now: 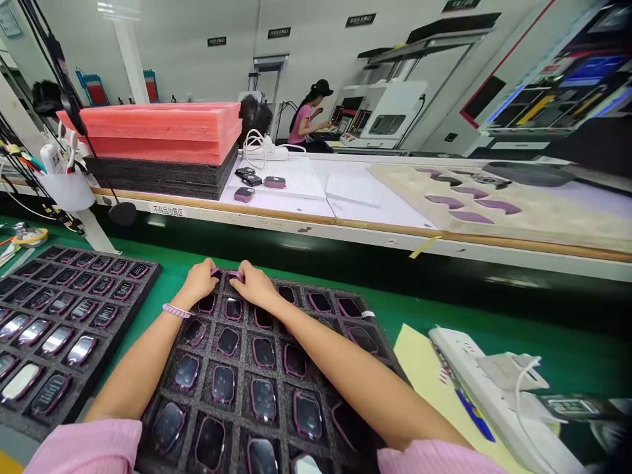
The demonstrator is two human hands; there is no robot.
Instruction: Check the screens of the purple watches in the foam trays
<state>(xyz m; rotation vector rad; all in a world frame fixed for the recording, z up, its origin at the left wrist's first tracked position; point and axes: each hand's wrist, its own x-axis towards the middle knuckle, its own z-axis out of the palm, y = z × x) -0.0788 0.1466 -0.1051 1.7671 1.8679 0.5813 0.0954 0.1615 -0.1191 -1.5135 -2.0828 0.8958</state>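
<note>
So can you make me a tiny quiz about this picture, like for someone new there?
1. True or false: the left hand and right hand are both at the far end of the right tray.
2. What colour tops the foam stack on the shelf: A) black, B) reddish-pink, C) green?
3. Fill in: a bracelet sits on the ____ arm.

Key: 1. True. 2. B. 3. Left.

Two purple-rimmed watches are held at the foam tray's far end.
</note>
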